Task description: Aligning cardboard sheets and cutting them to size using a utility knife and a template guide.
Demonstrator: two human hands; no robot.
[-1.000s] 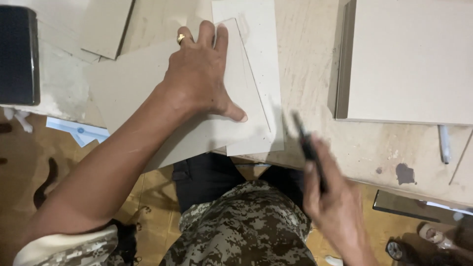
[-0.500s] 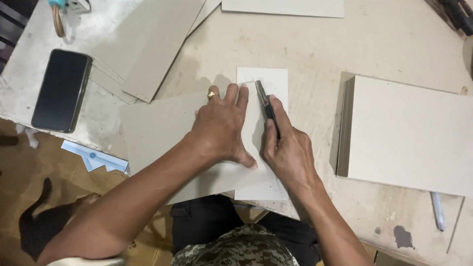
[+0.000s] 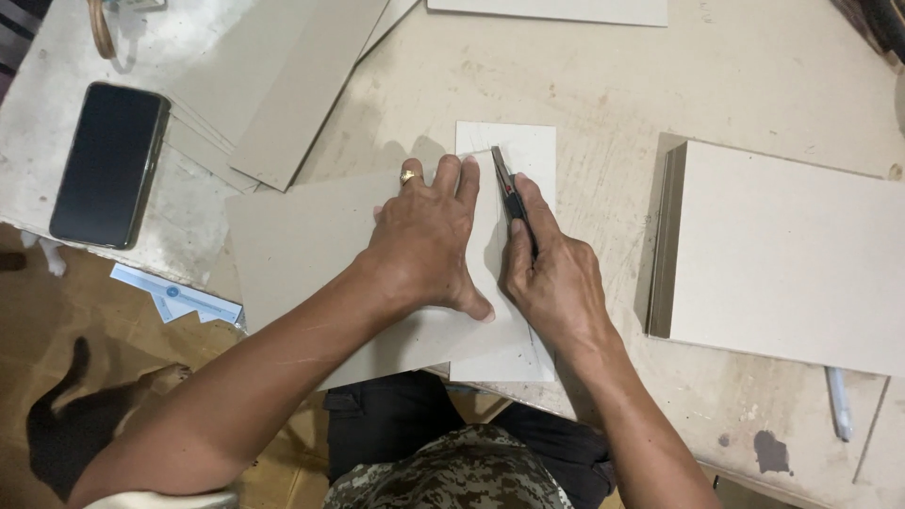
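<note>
My left hand [image 3: 429, 240], a gold ring on one finger, presses flat on a grey cardboard sheet [image 3: 292, 254] lying over a white cutting board [image 3: 523, 155]. My right hand [image 3: 556, 278] grips a dark utility knife [image 3: 509, 193]. Its blade tip rests near the sheet's far right edge, just beside my left fingertips. The two hands are close together, nearly touching.
A black phone [image 3: 108, 165] lies at the left. Grey board pieces [image 3: 283, 90] are stacked at the back left. A thick stack of boards [image 3: 787, 250] sits at the right, a pen [image 3: 837, 403] near the front edge. An animal [image 3: 71, 429] is on the floor.
My right hand rose from below the table edge with the knife and set the blade on the sheet beside my left hand. The view shifted down the table.
</note>
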